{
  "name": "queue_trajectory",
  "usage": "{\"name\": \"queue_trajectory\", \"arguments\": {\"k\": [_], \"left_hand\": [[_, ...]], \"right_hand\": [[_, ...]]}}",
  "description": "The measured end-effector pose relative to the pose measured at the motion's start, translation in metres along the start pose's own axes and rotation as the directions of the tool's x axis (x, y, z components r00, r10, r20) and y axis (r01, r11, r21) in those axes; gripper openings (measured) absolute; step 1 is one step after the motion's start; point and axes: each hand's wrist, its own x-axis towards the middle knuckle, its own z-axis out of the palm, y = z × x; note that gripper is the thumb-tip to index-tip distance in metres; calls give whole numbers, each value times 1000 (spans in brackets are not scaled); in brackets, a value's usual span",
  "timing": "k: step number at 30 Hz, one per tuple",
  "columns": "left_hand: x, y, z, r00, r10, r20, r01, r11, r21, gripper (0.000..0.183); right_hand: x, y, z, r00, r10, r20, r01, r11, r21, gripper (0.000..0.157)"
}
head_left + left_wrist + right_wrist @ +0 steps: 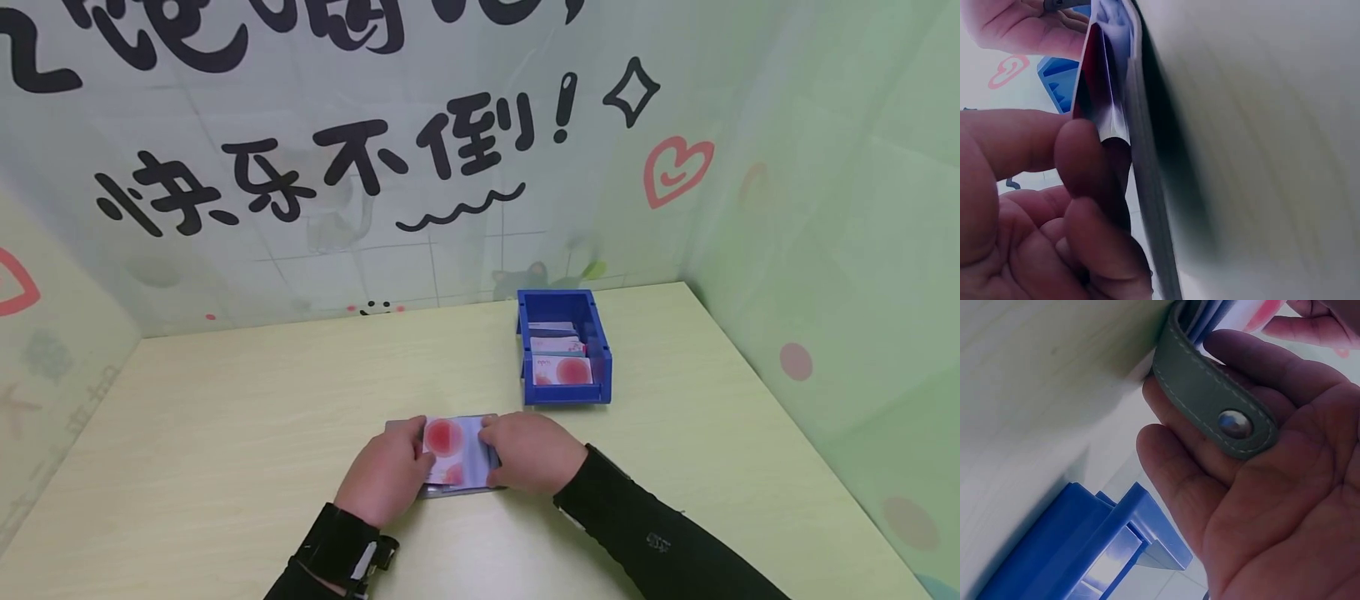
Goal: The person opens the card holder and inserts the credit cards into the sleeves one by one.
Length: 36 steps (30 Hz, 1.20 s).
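1. A pale wood-look tabletop (225, 433) spreads beneath and around both hands.
2. Nearest the wearer, a black band (337, 542) wraps the left wrist; a black sleeve (652, 533) covers the right forearm.
3. The left hand (382, 479) pinches the left edge of a card (442, 440), thumb and fingertips bent to it. The card, pale with red-pink circles, lies just right of those fingertips, between the two hands.
4. Under the card is a grey card holder (468, 492), its left part by the left fingers, its right end gripped by the right hand (536, 454). From that end a stitched strap (1210, 400) with a metal snap (1235, 424) lies across the right fingers toward the palm.
5. Just beyond the right hand, and slightly to its right, stands a blue bin (567, 396) with several cards (561, 371) in it.
6. Farthest off, well past both hands, hangs a white backdrop (465, 267) with black lettering (351, 154) and a red heart (678, 171).
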Motion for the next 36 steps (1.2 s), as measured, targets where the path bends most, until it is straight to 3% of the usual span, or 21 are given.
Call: {"name": "queue_trajectory", "arguments": {"k": [8,12,15,23,30,36], "left_hand": [[-2,5,3,998,58,9,-58,998,-12,38],[-3,5,5,996,87,16,-86,996,-21,18],[-2,6,6,993,114,26,-114,993,-22,13],[-1,9,9,990,123,75,-123,992,-14,45],[0,8,13,988,117,99,-116,993,-11,50],[1,9,14,986,129,107,-129,992,-11,49]], "right_hand": [[0,0,0,1000,-12,-26,12,1000,0,45],[0,-1,0,1000,-8,-28,9,1000,5,46],[-1,-1,0,999,-9,-33,9,1000,6,48],[-1,-1,0,998,-13,-55,14,1000,18,50],[-3,1,1,997,4,-82,5,995,104,56],[-2,2,1,997,27,-66,-18,991,135,75]]}}
